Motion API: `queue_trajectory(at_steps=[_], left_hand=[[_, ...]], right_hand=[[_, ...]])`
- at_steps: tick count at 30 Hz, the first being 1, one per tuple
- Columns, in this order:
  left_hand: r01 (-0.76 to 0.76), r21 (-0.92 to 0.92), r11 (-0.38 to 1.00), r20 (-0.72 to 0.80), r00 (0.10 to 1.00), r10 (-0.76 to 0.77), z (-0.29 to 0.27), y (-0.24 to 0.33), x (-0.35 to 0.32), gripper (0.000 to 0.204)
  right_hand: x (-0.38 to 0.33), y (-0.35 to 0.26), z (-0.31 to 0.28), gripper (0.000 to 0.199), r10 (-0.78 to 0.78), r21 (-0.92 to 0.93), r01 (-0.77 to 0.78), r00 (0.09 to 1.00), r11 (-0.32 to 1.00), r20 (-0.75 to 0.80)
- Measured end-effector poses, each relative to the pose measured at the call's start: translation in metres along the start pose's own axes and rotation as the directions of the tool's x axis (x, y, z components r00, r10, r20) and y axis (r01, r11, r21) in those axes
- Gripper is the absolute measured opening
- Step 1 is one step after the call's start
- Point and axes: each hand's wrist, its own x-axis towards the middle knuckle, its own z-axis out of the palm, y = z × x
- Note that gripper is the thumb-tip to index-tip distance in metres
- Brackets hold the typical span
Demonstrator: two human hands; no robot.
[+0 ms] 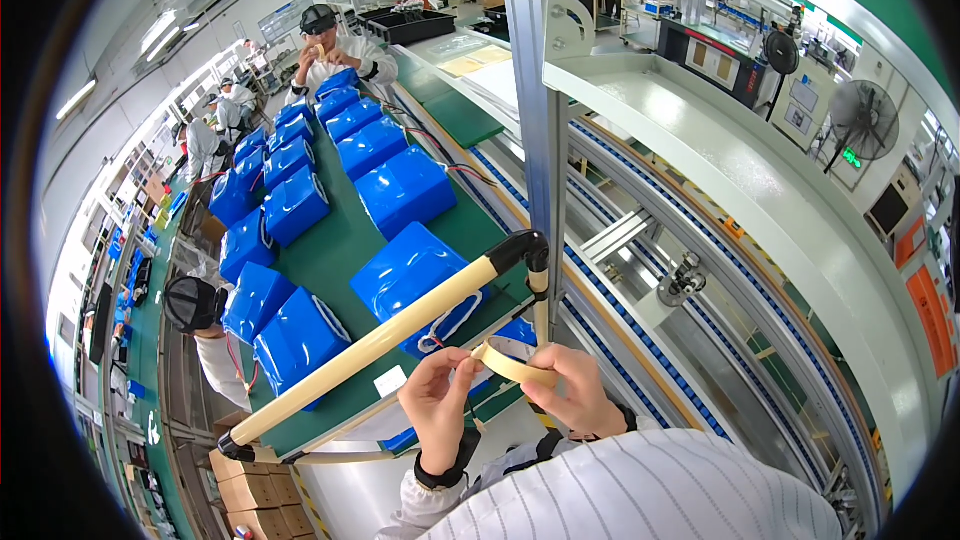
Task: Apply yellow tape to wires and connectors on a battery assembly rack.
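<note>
A roll of beige tape (510, 361) is held just below the cream rail (400, 333), in front of the blue packs (405, 190) on the green surface (345, 240). Its loose end is pinched by the left hand (437, 392) with fingers together; the roll is gripped by the right hand (570, 392).

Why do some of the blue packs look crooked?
The blue packs on the green table sit turned at different angles, wires trailing loose. Otherwise nothing looks spilled or broken. Both hands, left hand and right hand, hold tape.
</note>
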Motion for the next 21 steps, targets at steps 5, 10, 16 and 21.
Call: queue_trajectory(at_steps=[5,10,16,21], left_hand=[[0.075,-0.034,0.997,0.099,0.992,-0.072,-0.0075,0.0019,0.0038,0.012],[0.069,-0.086,0.994,0.151,0.987,-0.055,-0.0106,0.0009,0.0055,0.012],[-0.056,0.04,0.998,0.19,0.981,0.047,-0.0055,-0.0034,0.0003,0.009],[-0.129,0.125,0.984,0.228,0.969,0.098,-0.0048,-0.0078,-0.0001,0.006]], right_hand=[[0.0037,0.0062,-0.0003,0.014,-0.058,-0.029,0.059,0.998,0.998,0.034],[0.0092,0.0092,0.0002,0.013,-0.123,-0.078,0.127,0.991,0.989,0.062],[0.0087,0.0067,0.0058,0.021,-0.029,-0.056,0.029,1.0,0.998,0.006],[0.0094,0.0097,0.009,0.025,0.024,-0.075,-0.022,0.999,0.997,0.021]])
